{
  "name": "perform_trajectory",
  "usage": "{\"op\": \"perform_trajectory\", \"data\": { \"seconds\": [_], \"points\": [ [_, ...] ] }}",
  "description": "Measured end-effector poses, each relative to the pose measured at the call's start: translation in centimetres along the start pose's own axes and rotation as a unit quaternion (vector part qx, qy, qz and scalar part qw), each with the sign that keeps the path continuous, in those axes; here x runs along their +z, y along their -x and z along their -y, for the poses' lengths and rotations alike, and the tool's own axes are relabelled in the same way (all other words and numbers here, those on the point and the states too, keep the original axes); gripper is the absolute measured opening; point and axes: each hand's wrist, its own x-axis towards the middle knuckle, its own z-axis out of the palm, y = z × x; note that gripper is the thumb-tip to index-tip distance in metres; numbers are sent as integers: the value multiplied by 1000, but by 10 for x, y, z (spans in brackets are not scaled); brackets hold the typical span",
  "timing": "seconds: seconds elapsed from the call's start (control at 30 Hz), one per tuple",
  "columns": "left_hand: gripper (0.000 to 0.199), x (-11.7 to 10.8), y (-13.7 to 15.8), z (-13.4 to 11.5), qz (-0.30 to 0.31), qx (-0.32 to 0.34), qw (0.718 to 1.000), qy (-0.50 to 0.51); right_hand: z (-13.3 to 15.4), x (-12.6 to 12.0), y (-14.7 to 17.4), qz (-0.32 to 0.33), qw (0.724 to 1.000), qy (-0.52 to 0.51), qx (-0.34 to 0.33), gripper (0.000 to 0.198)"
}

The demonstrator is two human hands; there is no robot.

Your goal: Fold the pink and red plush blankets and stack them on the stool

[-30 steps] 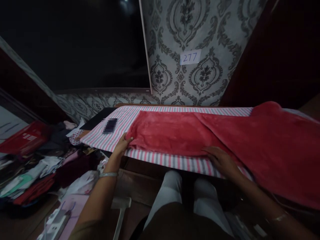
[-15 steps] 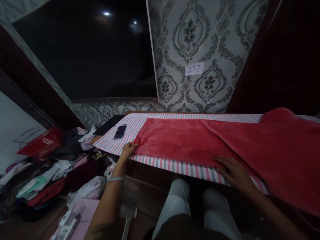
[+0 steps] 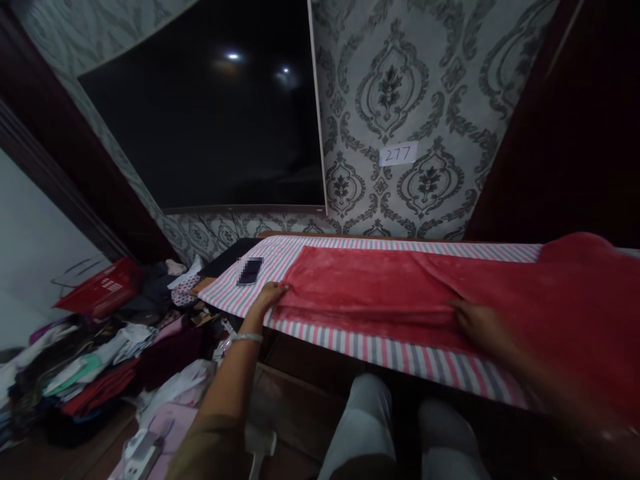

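A red plush blanket (image 3: 370,277) lies over a pink, grey and white striped cloth (image 3: 350,341) on a long table. My left hand (image 3: 271,295) is closed on the blanket's left edge. Farther right, my right hand (image 3: 475,320) pinches the blanket near its front side, and a raised fold runs between both hands. To the right the blanket spreads wider and hangs over the table's front. Fingertips of my right hand are partly hidden in the fabric, and its forearm is blurred. A dark phone (image 3: 250,271), partly pixelated, rests on the striped cloth beyond my left hand.
A large dark television (image 3: 210,127) hangs on the patterned wall, beside a paper marked 277 (image 3: 399,154). Piled clothes (image 3: 100,373) and a red bag (image 3: 103,287) lie on the left. A white power strip (image 3: 143,457) is at lower left. My knees are under the table's front edge.
My right hand has gone from lying flat on the blanket's front edge to pinching it, lifting a fold back from the edge. My left hand stays at the left edge. The view has shifted slightly.
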Motion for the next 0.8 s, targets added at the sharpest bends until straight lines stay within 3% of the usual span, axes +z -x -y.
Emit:
{"op": "perform_trajectory", "data": {
  "seconds": [0.07,0.13,0.2,0.27,0.4,0.5,0.7,0.8],
  "points": [
    [29,-3,-9,-17,-12,25,999,24,18,-26,-27,-117,993,12,32,33],
    [32,-6,-14,-28,-25,53,997,43,35,-50,-41,-237,971,2,3,35],
    [34,-8,-14,-30,-26,64,997,45,44,-59,-37,-262,964,2,-40,33],
    [34,-9,-9,-20,-9,50,998,27,41,-49,-15,-217,973,-2,-76,29],
    [28,-7,5,11,45,1,998,-33,14,-5,39,-95,990,-22,-103,28],
    [26,-6,9,21,53,-7,996,-65,0,12,57,-68,993,-22,-95,30],
    [22,-5,9,18,53,7,996,-76,6,6,57,-25,995,-7,-94,33],
    [29,-1,14,17,53,22,997,-42,10,-1,62,0,995,-5,-99,30]
  ]
}}
